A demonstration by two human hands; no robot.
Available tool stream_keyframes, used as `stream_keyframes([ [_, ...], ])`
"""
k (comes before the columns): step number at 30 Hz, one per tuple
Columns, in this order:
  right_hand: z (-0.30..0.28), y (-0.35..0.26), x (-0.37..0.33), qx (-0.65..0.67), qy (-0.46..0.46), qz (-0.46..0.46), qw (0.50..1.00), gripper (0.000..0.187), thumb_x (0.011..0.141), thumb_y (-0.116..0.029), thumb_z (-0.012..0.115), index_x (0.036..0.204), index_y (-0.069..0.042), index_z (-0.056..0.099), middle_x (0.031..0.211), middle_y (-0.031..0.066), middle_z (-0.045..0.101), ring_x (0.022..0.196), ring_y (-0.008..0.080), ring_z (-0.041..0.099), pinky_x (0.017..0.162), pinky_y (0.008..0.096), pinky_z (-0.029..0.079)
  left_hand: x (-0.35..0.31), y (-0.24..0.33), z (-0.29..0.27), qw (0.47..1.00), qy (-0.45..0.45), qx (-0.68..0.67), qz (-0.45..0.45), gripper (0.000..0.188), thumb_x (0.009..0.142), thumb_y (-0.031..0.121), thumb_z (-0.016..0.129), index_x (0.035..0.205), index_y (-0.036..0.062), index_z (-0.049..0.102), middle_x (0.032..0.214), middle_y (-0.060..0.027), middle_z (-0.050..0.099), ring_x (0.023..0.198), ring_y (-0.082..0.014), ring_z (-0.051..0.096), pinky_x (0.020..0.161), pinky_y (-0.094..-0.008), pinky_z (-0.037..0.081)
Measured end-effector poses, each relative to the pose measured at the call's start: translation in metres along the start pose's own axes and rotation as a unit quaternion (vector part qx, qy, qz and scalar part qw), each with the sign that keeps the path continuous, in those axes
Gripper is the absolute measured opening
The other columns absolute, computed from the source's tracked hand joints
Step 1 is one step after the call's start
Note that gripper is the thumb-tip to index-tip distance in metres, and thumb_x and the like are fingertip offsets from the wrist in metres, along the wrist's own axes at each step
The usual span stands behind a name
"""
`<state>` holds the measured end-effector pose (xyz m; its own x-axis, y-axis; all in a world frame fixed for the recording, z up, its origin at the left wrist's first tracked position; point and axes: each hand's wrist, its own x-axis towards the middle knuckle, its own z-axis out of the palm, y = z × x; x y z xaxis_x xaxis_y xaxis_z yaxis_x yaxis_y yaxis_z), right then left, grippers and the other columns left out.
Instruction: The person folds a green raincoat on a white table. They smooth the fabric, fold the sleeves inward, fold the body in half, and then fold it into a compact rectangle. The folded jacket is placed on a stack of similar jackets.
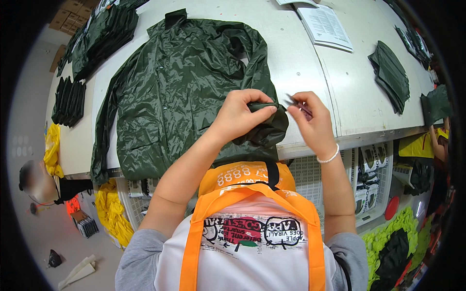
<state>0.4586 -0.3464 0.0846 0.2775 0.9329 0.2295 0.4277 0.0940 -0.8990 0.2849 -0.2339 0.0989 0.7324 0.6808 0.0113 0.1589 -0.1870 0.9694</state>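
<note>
A dark green, shiny rain jacket lies spread on the white table, its front facing up and its collar at the far side. My left hand is closed on the end of one of its sleeves, pinching the edge between thumb and fingers. Close to that edge, my right hand grips small thread snips, their blades pointing toward the sleeve. Whether the blades touch the fabric cannot be made out. Part of the sleeve hangs bunched below my left hand.
Folded dark green garments are piled at the far left, with a smaller stack nearer. Printed sheets and a folded dark piece lie to the right. White crates stand under the table's front edge; a person is at the left.
</note>
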Motion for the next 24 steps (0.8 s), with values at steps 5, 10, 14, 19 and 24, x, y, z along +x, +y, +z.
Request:
stream_keyframes([
  [5,0.006,0.025,-0.005,0.287,-0.125,0.116,0.943,0.063,0.069,-0.013,0.083,0.122,-0.001,0.051,0.106,-0.0041,0.057,0.059,0.0004,0.031,0.052,0.0152,0.032,0.007,0.001,-0.004,0.971,-0.013,-0.238,-0.026,0.014,0.083,0.006,0.066,0.096,0.0005,0.065,0.088,-0.0016,0.065,0.078,-0.0074,0.060,0.073,-0.0209,0.049],
  [10,0.034,-0.006,0.013,0.100,0.040,0.055,0.993,0.029,0.071,-0.016,0.083,0.083,0.000,0.063,0.069,-0.0037,0.056,0.066,0.0033,0.047,0.056,0.0205,0.039,0.014,0.012,0.021,0.886,0.108,-0.441,-0.090,0.031,0.086,0.008,0.065,0.114,0.0015,0.055,0.097,-0.0054,0.064,0.083,-0.0103,0.062,0.075,-0.0229,0.050],
  [14,0.017,0.015,0.042,0.046,0.307,-0.059,0.949,0.018,0.078,0.004,0.063,0.069,-0.002,0.049,0.059,-0.0050,0.042,0.057,0.0037,0.035,0.049,0.0218,0.032,-0.010,0.006,0.041,0.967,-0.013,-0.238,-0.092,0.052,0.076,0.017,0.076,0.115,-0.0042,0.050,0.101,-0.0125,0.064,0.090,-0.0174,0.062,0.081,-0.0315,0.049],
  [19,0.033,-0.024,0.025,0.097,0.114,0.009,0.989,0.025,0.079,-0.002,0.066,0.066,-0.002,0.045,0.058,-0.0024,0.040,0.057,0.0053,0.034,0.048,0.0246,0.031,0.033,-0.033,-0.011,0.971,0.240,-0.016,-0.004,0.014,0.065,-0.002,0.058,0.079,-0.0018,0.054,0.068,-0.0152,0.058,0.059,-0.0232,0.055,0.058,-0.0363,0.046],
  [24,0.050,-0.041,-0.005,0.021,0.025,0.005,0.999,0.025,0.075,-0.009,0.073,0.071,0.000,0.050,0.057,-0.0007,0.042,0.056,0.0051,0.037,0.048,0.0243,0.034,0.025,-0.039,-0.018,0.956,0.279,0.076,0.049,0.010,0.067,0.000,0.061,0.074,0.0007,0.054,0.064,-0.0113,0.057,0.060,-0.0149,0.056,0.057,-0.0317,0.045],
])
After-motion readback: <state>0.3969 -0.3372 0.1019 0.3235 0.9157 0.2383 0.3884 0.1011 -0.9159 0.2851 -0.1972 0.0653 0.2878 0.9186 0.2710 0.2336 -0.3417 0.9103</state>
